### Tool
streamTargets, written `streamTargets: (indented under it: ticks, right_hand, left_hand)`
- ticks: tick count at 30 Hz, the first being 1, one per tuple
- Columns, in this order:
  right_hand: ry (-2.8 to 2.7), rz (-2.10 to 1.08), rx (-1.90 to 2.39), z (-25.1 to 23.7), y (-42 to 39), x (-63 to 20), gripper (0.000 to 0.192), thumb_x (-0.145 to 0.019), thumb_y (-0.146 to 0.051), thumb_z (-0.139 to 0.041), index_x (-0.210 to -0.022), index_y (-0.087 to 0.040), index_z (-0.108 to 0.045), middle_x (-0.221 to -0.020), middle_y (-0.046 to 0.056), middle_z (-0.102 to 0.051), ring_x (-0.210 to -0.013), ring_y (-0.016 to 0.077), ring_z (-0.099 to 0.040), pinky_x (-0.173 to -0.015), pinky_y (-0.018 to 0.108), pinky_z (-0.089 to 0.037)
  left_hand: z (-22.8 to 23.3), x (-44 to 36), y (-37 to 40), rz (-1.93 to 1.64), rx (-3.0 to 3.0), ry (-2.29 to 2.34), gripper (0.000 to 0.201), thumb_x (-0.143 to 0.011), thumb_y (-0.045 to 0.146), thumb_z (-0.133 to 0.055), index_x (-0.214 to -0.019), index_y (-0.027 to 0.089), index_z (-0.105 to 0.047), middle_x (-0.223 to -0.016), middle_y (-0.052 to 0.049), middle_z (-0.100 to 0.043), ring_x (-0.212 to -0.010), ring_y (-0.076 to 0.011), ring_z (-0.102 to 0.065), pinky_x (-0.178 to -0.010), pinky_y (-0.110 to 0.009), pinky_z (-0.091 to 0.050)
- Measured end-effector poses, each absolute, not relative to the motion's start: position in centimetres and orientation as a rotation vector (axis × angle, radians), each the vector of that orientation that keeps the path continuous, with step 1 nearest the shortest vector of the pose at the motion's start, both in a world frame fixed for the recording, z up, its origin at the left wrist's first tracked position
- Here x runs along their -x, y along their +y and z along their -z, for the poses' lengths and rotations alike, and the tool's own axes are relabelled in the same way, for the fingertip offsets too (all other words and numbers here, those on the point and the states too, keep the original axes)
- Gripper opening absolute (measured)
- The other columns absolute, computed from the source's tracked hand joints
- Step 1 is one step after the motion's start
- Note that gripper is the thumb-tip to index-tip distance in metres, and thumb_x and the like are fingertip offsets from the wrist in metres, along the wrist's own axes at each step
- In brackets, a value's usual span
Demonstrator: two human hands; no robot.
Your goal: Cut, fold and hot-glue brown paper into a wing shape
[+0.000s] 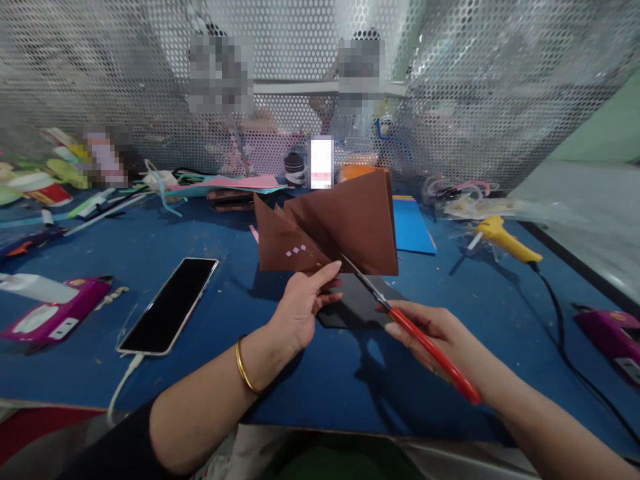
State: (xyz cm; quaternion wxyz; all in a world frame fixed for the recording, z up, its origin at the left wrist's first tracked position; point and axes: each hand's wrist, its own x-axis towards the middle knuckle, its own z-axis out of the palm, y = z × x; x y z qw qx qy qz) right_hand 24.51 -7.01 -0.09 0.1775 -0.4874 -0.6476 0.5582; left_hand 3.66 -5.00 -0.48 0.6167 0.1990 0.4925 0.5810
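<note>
- Nearest, my right hand [425,330], right of centre in the lower frame, is wrapped around the red handles of the scissors [395,315]; they show nearly edge-on, so I cannot tell how far the blades are parted.
- The scissors' long axis slants from lower right up to the left, tips at the paper's lower middle, just beside my left thumb.
- My left hand [300,307], near the centre, pinches the paper's lower edge between thumb and fingers; it is the nearer hand, my right being a scissors' length back.
- Under both, a black sheet [350,310] lies flat on the blue counter [320,400].
- Just beyond my hands, the brown paper [355,220] stands raised in the middle of the frame, long axis running left to right, its left flap angled apart from the larger right panel.
- Farther, right of centre, a blue sheet [414,227] lies partly behind it.
</note>
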Motion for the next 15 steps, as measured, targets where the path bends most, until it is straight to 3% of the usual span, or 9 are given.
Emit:
streamTargets:
  ticks: [5, 8, 11, 15]
  right_hand:
    - [-1.742, -1.627, 1.424, 0.0, -6.9, -25.7, 0.074, -0.078, -0.073, -0.061, -0.122, -0.014, -0.062, -0.053, -0.009, -0.037, -0.039, 0.0065, -0.034, -0.035, 0.02, -0.025]
    - [-1.709, -1.633, 1.476, 0.0, -6.8, -26.6, 0.076, -0.077, -0.075, -0.06, -0.123, -0.014, -0.062, -0.055, -0.008, -0.039, -0.038, 0.0055, -0.034, -0.035, 0.019, -0.026]
    - [-1.668, -1.657, 1.524, 0.1, -6.9, -27.7, 0.077, -0.076, -0.075, -0.061, -0.125, -0.016, -0.06, -0.054, -0.009, -0.036, -0.039, 0.0054, -0.033, -0.036, 0.018, -0.025]
    - [-1.574, -1.641, 1.603, 0.4, -7.3, -29.1, 0.08, -0.069, -0.077, -0.067, -0.123, -0.018, -0.061, -0.054, -0.009, -0.037, -0.039, 0.006, -0.036, -0.037, 0.019, -0.029]
  left_hand:
    - [0.3, -3.6, -5.0, -1.404, -0.596, 1.099, 0.036, -0.054, 0.015, -0.086, -0.086, 0.013, -0.07, -0.098, -0.008, -0.073, -0.087, -0.018, -0.067, -0.074, -0.028, -0.056]
    - [0.4, -3.1, -4.5, -1.5, -0.616, 1.149, 0.046, -0.059, 0.021, -0.086, -0.102, 0.017, -0.069, -0.108, -0.007, -0.072, -0.095, -0.019, -0.066, -0.077, -0.029, -0.054]
    - [0.6, -2.2, -3.6, -1.587, -0.552, 1.24, 0.039, -0.07, 0.035, -0.08, -0.105, 0.021, -0.068, -0.113, -0.005, -0.071, -0.098, -0.0194, -0.065, -0.073, -0.028, -0.053]
    - [0.8, -0.9, -2.1, -1.636, -0.444, 1.349, 0.023, -0.074, 0.026, -0.077, -0.093, 0.018, -0.068, -0.096, -0.004, -0.073, -0.085, -0.0177, -0.068, -0.069, -0.026, -0.052]
